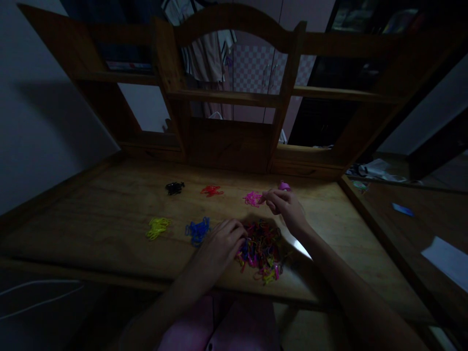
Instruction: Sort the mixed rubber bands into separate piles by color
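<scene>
Working at the small pink pile [252,198] looks like the step in hand, and slow, soft fingers should help most. The right hand [283,204] has its fingers bent and bunched, with the tips right at the pile's edge. I cannot tell if they pinch a piece. The left hand [226,236] has curled fingers at the near side of the big mixed heap [263,248], which is just below the pink pile. I cannot tell if it grips anything.

The bits look like thin loops, too small to name for sure. Loops like these may hook together, so it would be good to lift one at a time and give it a tiny shake. The right fingers should open low, so a piece doesn't bounce off the wooden desk [109,209].

The left hand is close beside the blue pile [197,231], so its palm should not rub those bits. The yellow pile [158,228], red pile [211,190] and black pile [174,188] lie well apart. It's dim here, so look twice at dark colours.
</scene>
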Demonstrator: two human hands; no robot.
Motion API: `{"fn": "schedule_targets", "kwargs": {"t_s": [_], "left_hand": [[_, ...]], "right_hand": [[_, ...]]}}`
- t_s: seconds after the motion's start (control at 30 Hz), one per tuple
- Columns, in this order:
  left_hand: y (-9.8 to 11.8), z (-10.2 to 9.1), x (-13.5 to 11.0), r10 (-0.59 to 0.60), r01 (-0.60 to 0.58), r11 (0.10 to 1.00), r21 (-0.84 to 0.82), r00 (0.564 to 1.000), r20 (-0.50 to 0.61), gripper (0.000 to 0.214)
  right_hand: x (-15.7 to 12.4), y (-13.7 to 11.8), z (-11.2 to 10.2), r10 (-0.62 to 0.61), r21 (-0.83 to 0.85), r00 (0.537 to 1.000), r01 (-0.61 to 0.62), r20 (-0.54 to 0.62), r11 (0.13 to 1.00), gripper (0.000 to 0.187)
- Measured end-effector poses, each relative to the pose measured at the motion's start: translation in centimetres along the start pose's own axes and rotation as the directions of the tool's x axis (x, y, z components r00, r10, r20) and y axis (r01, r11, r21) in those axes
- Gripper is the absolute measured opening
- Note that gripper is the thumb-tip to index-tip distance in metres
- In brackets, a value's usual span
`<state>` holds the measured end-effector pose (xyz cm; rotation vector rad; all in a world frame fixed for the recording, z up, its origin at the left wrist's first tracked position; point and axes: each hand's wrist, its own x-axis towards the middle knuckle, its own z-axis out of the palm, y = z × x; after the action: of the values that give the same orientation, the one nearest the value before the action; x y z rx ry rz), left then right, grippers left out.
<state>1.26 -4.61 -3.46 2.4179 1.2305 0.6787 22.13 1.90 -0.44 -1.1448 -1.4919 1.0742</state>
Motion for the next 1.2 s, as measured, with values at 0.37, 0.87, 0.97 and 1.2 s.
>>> {"fn": "schedule_targets", "kwargs": {"t_s": [0.37,0.87,0.97,1.2], "left_hand": [[-0.2,-1.5,0.1,-0.164,0.123,0.946,-0.3,0.98,-0.116,0.013],[1.7,-1.9,-0.6,-0.224,0.191,0.907,-0.374,0.974,-0.044,0.005],[3.1,-1.7,-1.1,-0.094,0.086,0.925,-0.371,0.996,-0.004,0.01],[4.5,-1.1,-1.7,-0.007,-0.005,0.938,-0.346,0.999,-0.034,0.006]], "right_hand": [[0.0,-0.2,0.1,0.008,-0.005,1.0,-0.008,-0.012,1.0,0.026],[0.1,-0.2,0.1,0.017,-0.01,1.0,-0.017,-0.013,1.0,0.027],[0.1,-0.1,0.1,0.013,-0.011,1.0,-0.013,-0.008,1.0,0.027],[0.0,-0.2,0.1,0.003,-0.01,1.0,-0.003,-0.007,1.0,0.027]]}}
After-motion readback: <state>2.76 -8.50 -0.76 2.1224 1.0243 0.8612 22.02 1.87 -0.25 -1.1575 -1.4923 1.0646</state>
